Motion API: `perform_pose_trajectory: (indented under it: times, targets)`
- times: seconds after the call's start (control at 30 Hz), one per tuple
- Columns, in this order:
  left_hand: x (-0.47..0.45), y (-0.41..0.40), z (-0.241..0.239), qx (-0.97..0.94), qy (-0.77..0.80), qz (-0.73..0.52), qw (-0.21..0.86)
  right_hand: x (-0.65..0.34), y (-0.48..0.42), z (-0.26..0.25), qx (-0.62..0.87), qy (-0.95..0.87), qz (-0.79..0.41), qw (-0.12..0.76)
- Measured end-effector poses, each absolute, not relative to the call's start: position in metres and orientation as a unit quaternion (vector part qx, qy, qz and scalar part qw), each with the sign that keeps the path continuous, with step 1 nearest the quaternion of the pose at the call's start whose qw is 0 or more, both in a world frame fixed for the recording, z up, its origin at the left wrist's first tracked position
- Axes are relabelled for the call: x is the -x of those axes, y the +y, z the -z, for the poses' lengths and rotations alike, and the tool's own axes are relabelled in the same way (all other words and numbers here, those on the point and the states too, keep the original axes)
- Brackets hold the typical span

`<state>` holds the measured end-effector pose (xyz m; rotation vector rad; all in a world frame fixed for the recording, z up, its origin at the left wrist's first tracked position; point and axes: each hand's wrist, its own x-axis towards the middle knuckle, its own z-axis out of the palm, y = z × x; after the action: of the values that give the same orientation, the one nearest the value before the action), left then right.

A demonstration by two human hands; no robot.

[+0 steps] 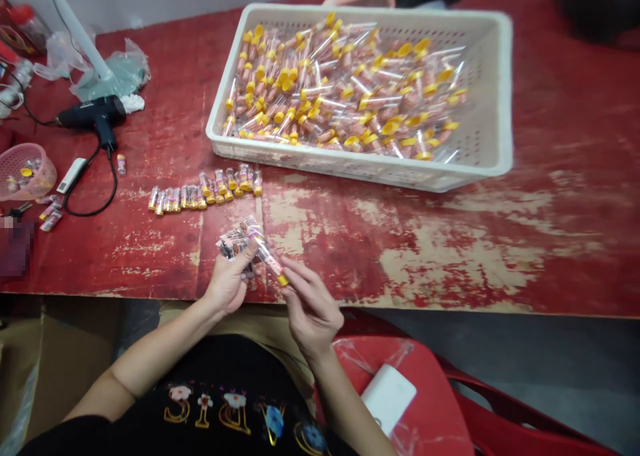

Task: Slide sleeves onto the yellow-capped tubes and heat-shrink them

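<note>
My left hand is closed on a bunch of small printed plastic sleeves near the table's front edge. My right hand pinches the yellow-capped end of a clear tube with pink contents. The tube slants up to the left, its upper end among the sleeves in my left hand. A row of finished sleeved tubes lies on the red table just beyond my hands. A white basket holds several loose yellow-capped tubes.
A black heat gun with its cord lies at the left, beside a pink basket and crumpled plastic bags. A red plastic chair with a white box on it stands at my right.
</note>
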<state>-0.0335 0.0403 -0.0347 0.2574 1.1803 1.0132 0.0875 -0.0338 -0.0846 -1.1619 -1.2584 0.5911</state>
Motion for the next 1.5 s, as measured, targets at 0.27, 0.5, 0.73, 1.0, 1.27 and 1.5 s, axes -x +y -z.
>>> perform_pose_trajectory:
  times: [0.27, 0.5, 0.73, 1.0, 1.27, 1.5]
  targets:
    - [0.025, 0.028, 0.029, -0.156, 0.527, -0.428, 0.717, -0.084, -0.026, 0.079, 0.556, -0.481, -0.27, 0.622]
    - [0.021, 0.018, 0.021, -0.183, 0.524, -0.418, 0.719, -0.083, -0.021, 0.071, 0.576, -0.425, -0.237, 0.657]
    - [0.018, 0.013, 0.022, -0.199, 0.513, -0.422, 0.72, -0.081, -0.022, 0.067, 0.594, -0.427, -0.21, 0.648]
    - [0.019, 0.014, 0.021, -0.195, 0.513, -0.424, 0.721, -0.079, -0.02, 0.067, 0.584, -0.411, -0.219, 0.665]
    - [0.019, 0.015, 0.022, -0.181, 0.496, -0.439, 0.726, -0.078, -0.018, 0.067, 0.587, -0.409, -0.214, 0.665]
    - [0.019, 0.014, 0.024, -0.174, 0.507, -0.428, 0.728, -0.078, -0.02, 0.07, 0.613, -0.404, -0.218, 0.644]
